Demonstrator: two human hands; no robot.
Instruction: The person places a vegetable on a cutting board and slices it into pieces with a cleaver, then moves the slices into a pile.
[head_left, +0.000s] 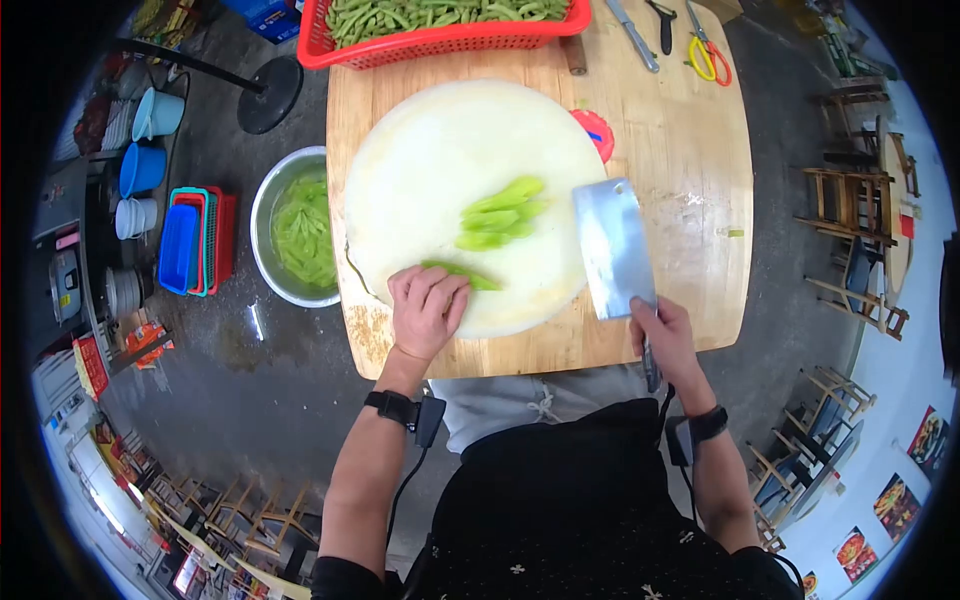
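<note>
My left hand [427, 305] is closed over a green vegetable stalk [470, 275] at the near left of the round white cutting board [420, 150]. One end of the stalk sticks out to the right of the fingers. Several cut pale green vegetable pieces [500, 213] lie together farther up the board. My right hand [668, 340] grips a cleaver [614, 250] by its dark handle. Its broad blade points away from me, over the board's right edge and the wooden table [700, 200], apart from the vegetables.
A red basket [450, 43] of green bean pods stands at the table's far side. A knife [634, 38], a black peeler [664, 25] and scissors [708, 55] lie at the far right. A metal basin [262, 235] with green pieces in water sits left of the table.
</note>
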